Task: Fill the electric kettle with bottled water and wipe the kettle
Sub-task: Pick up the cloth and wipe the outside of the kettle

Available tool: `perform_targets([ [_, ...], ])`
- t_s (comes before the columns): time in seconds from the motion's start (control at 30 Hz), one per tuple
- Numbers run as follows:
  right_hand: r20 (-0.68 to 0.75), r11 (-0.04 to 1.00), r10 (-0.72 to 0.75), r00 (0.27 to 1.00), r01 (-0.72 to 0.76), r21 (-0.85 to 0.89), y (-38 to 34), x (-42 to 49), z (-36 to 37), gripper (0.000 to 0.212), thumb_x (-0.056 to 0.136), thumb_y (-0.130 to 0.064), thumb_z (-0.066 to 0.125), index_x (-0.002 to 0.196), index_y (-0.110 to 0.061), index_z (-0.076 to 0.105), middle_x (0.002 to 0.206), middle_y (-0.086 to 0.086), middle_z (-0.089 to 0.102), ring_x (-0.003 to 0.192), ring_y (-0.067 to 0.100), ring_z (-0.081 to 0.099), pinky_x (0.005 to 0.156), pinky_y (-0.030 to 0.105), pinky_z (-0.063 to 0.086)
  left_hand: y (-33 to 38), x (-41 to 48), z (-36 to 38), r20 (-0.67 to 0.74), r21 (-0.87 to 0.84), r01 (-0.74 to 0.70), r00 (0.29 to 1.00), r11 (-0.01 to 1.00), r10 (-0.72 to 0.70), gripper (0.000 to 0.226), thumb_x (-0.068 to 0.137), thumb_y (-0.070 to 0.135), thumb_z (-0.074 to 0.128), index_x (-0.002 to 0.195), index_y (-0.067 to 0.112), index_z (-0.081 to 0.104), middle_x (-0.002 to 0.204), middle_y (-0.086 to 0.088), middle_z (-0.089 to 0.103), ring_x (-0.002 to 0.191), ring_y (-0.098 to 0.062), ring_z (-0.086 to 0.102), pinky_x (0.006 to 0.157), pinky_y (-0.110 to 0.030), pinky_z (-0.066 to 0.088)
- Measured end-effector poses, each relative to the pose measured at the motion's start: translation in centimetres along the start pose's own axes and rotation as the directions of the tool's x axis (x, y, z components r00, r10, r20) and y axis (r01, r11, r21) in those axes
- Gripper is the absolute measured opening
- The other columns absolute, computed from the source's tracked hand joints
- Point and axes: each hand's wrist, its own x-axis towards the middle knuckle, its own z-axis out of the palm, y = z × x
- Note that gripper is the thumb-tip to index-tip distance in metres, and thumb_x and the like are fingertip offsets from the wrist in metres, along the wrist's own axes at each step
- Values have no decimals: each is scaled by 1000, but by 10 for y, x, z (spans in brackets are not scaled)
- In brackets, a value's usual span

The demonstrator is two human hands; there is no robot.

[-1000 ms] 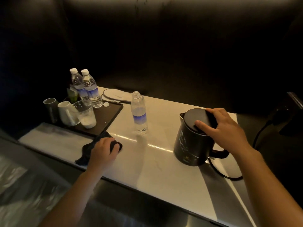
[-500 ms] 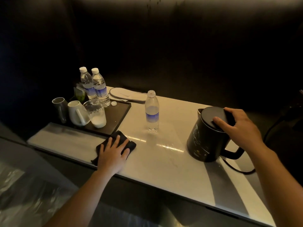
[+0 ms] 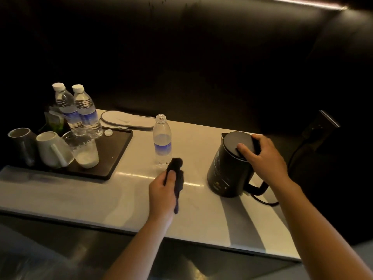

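A black electric kettle [image 3: 226, 174] stands on the pale counter at the right, lid down. My right hand [image 3: 262, 158] rests on its lid, fingers curled over the rear edge. My left hand [image 3: 162, 194] holds a dark cloth [image 3: 177, 174] lifted off the counter, a little left of the kettle and not touching it. Just behind the cloth stands an uncapped, partly filled water bottle [image 3: 162, 138]. Its white cap [image 3: 108, 132] lies on the tray's far edge.
A dark tray [image 3: 113, 156] at the left holds two capped water bottles [image 3: 78, 110], two tipped mugs [image 3: 52, 150] and a plastic cup [image 3: 84, 148]. White slippers [image 3: 127, 120] lie behind. The kettle's cord [image 3: 266, 202] runs right toward a wall socket [image 3: 321, 124].
My left hand has picked the cloth up from beside the tray and carried it right, toward the kettle. My right hand has stayed on the lid.
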Motion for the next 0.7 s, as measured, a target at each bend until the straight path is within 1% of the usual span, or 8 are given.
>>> perform_targets([
  [0.1,-3,1000,29,1000,-29,-1,-2,-1,0,73,82,-78,47,140,-36,38,138,-5,50,116,21,54,89,50,53,8,-4,67,97,-174,-18,995,985,36,33,102,34,48,132,31,61,127,-4,68,123,-23,62,104,-42,51],
  [0.17,-3,1000,28,1000,-28,-13,-3,-2,1,71,83,-77,46,140,-35,38,137,-5,51,115,20,55,90,49,53,6,-11,107,210,-174,-86,970,981,122,42,104,39,41,144,50,42,154,6,46,141,-16,44,111,-43,45],
  [0.23,-15,1000,18,1000,-19,-20,-2,-1,1,67,84,-76,43,138,-36,39,135,-7,53,113,18,57,89,49,54,-13,-14,141,251,-3,-275,930,961,267,48,104,46,30,147,64,18,167,17,15,155,-13,13,121,-52,27],
  [0.3,-21,1000,7,1000,-7,-19,-1,-1,0,63,86,-75,41,135,-37,41,133,-8,54,112,18,58,88,49,54,-35,-10,163,173,273,-447,894,852,414,50,103,52,20,148,62,3,169,15,6,156,-9,-3,124,-53,12],
  [0.37,-25,1000,0,1000,-1,-23,1,1,0,62,86,-73,42,136,-36,42,132,-8,55,112,17,57,89,48,54,-50,-5,173,81,389,-474,872,790,483,53,102,55,15,152,54,-1,169,6,12,157,-15,2,123,-54,14],
  [0.47,-42,1000,-7,999,6,-27,3,2,0,60,87,-71,44,136,-35,43,131,-7,56,111,17,57,90,47,53,-72,9,175,15,424,-492,843,760,537,56,102,52,18,157,42,6,166,-6,24,154,-25,19,120,-54,24],
  [0.63,-53,1000,-16,998,16,-14,3,0,0,59,89,-68,46,137,-34,44,132,-7,55,112,17,56,90,45,53,-103,21,163,-4,344,-462,870,817,494,59,104,47,20,155,19,29,161,-9,36,150,-25,31,119,-50,32],
  [0.7,-52,1000,-17,999,17,-13,3,-2,0,59,90,-67,46,139,-34,43,133,-6,55,112,17,55,89,43,53,-111,28,163,-74,253,-368,915,895,397,55,104,48,20,150,25,38,155,-6,46,145,-22,40,115,-50,38],
])
